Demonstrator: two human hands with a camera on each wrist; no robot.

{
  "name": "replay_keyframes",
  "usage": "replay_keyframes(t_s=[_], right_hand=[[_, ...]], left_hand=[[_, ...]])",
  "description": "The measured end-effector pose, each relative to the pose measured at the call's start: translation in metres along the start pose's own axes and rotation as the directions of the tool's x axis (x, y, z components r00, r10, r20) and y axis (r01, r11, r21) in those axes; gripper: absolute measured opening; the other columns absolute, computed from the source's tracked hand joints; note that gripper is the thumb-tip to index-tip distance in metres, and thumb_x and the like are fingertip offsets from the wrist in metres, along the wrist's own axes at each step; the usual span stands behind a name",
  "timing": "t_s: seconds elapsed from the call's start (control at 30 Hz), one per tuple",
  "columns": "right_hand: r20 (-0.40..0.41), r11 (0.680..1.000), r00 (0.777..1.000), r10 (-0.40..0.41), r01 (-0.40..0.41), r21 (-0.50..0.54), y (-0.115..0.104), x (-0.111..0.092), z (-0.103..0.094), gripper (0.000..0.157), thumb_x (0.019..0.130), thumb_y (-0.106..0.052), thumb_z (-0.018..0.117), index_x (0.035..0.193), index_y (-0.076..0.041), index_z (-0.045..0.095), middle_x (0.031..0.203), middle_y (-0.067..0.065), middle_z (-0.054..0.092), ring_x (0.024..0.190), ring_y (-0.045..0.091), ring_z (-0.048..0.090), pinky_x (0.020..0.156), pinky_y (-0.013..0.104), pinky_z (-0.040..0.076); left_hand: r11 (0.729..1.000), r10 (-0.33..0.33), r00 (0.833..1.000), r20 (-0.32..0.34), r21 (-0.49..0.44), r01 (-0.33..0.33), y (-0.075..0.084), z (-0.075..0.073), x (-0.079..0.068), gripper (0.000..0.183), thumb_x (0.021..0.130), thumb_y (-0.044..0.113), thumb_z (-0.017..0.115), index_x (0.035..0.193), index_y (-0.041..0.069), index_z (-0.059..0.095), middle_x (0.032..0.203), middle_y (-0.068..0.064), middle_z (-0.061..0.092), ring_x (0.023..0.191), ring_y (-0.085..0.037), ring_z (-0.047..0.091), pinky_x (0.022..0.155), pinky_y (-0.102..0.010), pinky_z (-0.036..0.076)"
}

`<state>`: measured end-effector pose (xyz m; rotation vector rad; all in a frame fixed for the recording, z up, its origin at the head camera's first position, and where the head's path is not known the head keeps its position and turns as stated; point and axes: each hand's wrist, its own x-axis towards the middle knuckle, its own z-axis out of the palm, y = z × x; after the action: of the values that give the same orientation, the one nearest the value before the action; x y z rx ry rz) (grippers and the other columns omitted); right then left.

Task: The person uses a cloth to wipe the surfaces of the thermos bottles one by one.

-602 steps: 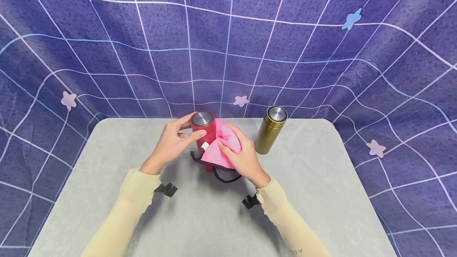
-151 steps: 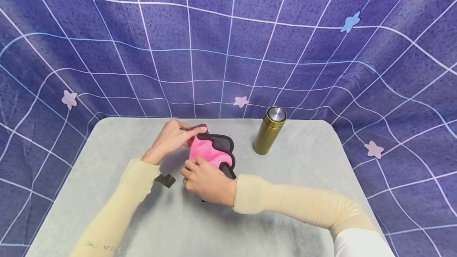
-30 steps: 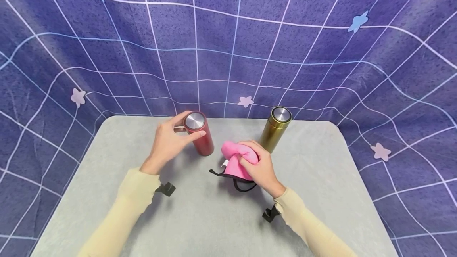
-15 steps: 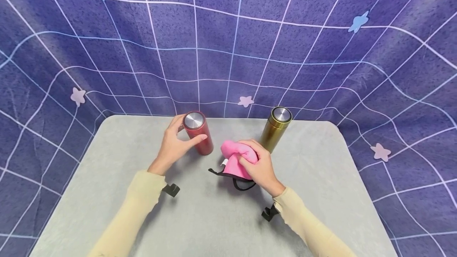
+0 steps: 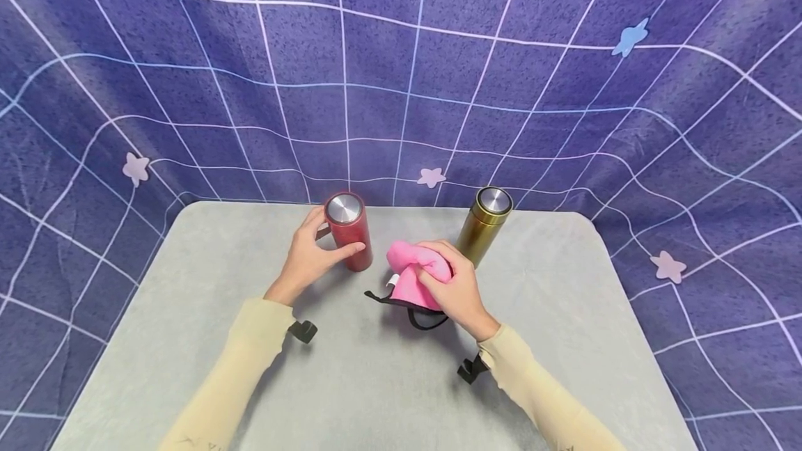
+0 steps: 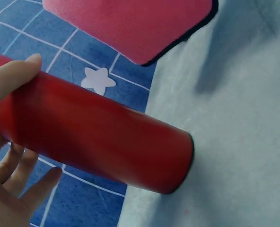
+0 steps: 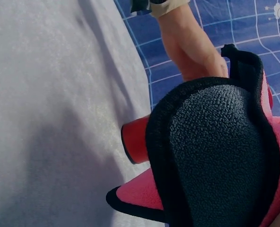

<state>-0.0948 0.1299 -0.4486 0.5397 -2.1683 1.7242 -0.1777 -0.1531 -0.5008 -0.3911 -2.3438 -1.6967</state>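
My left hand (image 5: 309,256) grips a red thermos (image 5: 352,239) with a silver-topped lid, thumb on its front and fingers behind. The thermos is nearly upright; I cannot tell whether its base touches the table. In the left wrist view the smooth red body of the thermos (image 6: 97,127) shows down to its dark base rim. Bunched in my right hand (image 5: 456,287) is a pink cloth (image 5: 413,284) with black edging, a white tag and a black loop. The right wrist view shows the cloth's dark grey fuzzy side (image 7: 220,142). Cloth and thermos are apart.
A gold thermos (image 5: 482,228) stands upright behind my right hand, its base partly hidden. The grey table (image 5: 370,381) ends at a purple curtain (image 5: 388,110) with a grid and stars. Small black devices (image 5: 305,331) sit at both wrists.
Earlier the cloth lay against the red thermos, which was tilted five seconds ago; now they are apart. In the last second my left hand shifted right and slightly lower on the thermos.
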Motion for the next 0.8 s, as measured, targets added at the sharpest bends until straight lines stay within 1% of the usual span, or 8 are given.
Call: replay_keyframes(t_s=[0.1, 0.23, 0.33, 0.43, 0.5, 0.6, 0.7, 0.8], right_hand=[[-0.001, 1.0, 1.0, -0.007, 0.007, 0.003, 0.0, 0.001, 0.0, 0.035, 0.082, 0.017, 0.076, 0.114, 0.005, 0.076, 0.107, 0.018, 0.075, 0.099, 0.015, 0.067, 0.09, 0.019, 0.05], [-0.001, 1.0, 1.0, -0.007, 0.007, -0.006, 0.0, 0.003, 0.0, 0.035, 0.082, 0.016, 0.077, 0.115, 0.005, 0.076, 0.108, 0.019, 0.075, 0.1, 0.014, 0.067, 0.09, 0.019, 0.05], [-0.003, 1.0, 1.0, 0.0, 0.0, -0.018, -0.001, 0.005, 0.0, 0.036, 0.081, 0.016, 0.076, 0.115, 0.005, 0.076, 0.109, 0.019, 0.075, 0.1, 0.012, 0.066, 0.09, 0.019, 0.05], [-0.007, 1.0, 1.0, 0.009, -0.009, -0.03, -0.003, 0.008, 0.0, 0.036, 0.081, 0.015, 0.075, 0.116, 0.005, 0.076, 0.109, 0.019, 0.075, 0.1, 0.012, 0.065, 0.09, 0.019, 0.05], [-0.008, 0.999, 1.0, 0.011, -0.011, -0.033, -0.005, 0.011, 0.0, 0.037, 0.081, 0.015, 0.074, 0.117, 0.005, 0.076, 0.11, 0.02, 0.075, 0.101, 0.014, 0.066, 0.091, 0.019, 0.05], [-0.014, 0.999, 1.0, 0.009, -0.01, -0.035, -0.007, 0.015, 0.0, 0.037, 0.082, 0.014, 0.074, 0.117, 0.006, 0.076, 0.111, 0.021, 0.075, 0.101, 0.017, 0.066, 0.092, 0.019, 0.05], [-0.021, 0.999, 1.0, 0.009, -0.01, -0.033, -0.009, 0.019, 0.001, 0.037, 0.082, 0.014, 0.074, 0.117, 0.006, 0.076, 0.111, 0.022, 0.075, 0.101, 0.019, 0.066, 0.091, 0.019, 0.05], [-0.028, 0.999, 1.0, 0.002, -0.003, -0.033, -0.012, 0.025, 0.002, 0.037, 0.082, 0.015, 0.074, 0.118, 0.007, 0.075, 0.111, 0.023, 0.075, 0.1, 0.02, 0.066, 0.09, 0.02, 0.049]], left_hand=[[1.0, -0.015, 1.0, 0.02, -0.005, 0.016, -0.006, 0.001, -0.001, 0.08, 0.076, 0.016, 0.1, 0.147, 0.014, 0.064, 0.146, -0.006, 0.059, 0.136, -0.025, 0.054, 0.111, -0.053, 0.054], [0.996, -0.071, 0.996, 0.048, -0.048, 0.073, -0.011, 0.0, -0.003, 0.083, 0.078, 0.016, 0.099, 0.151, 0.014, 0.06, 0.144, -0.009, 0.062, 0.13, -0.029, 0.063, 0.107, -0.048, 0.057], [0.992, -0.112, 0.992, 0.06, -0.052, 0.115, -0.012, -0.001, -0.004, 0.081, 0.08, 0.021, 0.098, 0.15, 0.013, 0.06, 0.139, -0.012, 0.068, 0.121, -0.033, 0.071, 0.103, -0.044, 0.06], [0.99, -0.136, 0.989, 0.065, -0.03, 0.138, -0.014, -0.002, -0.004, 0.079, 0.08, 0.028, 0.098, 0.148, 0.011, 0.062, 0.135, -0.014, 0.071, 0.118, -0.034, 0.073, 0.101, -0.044, 0.061], [0.99, -0.139, 0.988, 0.07, -0.012, 0.14, -0.014, -0.002, -0.003, 0.079, 0.081, 0.031, 0.098, 0.147, 0.009, 0.062, 0.134, -0.014, 0.071, 0.118, -0.035, 0.074, 0.1, -0.044, 0.062], [0.992, -0.127, 0.989, 0.073, 0.005, 0.127, -0.013, -0.001, -0.002, 0.078, 0.081, 0.034, 0.098, 0.145, 0.008, 0.063, 0.133, -0.014, 0.072, 0.117, -0.036, 0.074, 0.1, -0.045, 0.062], [0.994, -0.113, 0.991, 0.067, 0.017, 0.112, -0.011, 0.0, -0.002, 0.076, 0.081, 0.034, 0.097, 0.143, 0.006, 0.064, 0.132, -0.015, 0.073, 0.115, -0.037, 0.075, 0.098, -0.045, 0.062], [0.993, -0.118, 0.991, 0.061, 0.023, 0.117, -0.008, 0.0, -0.003, 0.074, 0.08, 0.033, 0.098, 0.141, 0.006, 0.066, 0.131, -0.015, 0.073, 0.114, -0.038, 0.075, 0.097, -0.045, 0.063]])
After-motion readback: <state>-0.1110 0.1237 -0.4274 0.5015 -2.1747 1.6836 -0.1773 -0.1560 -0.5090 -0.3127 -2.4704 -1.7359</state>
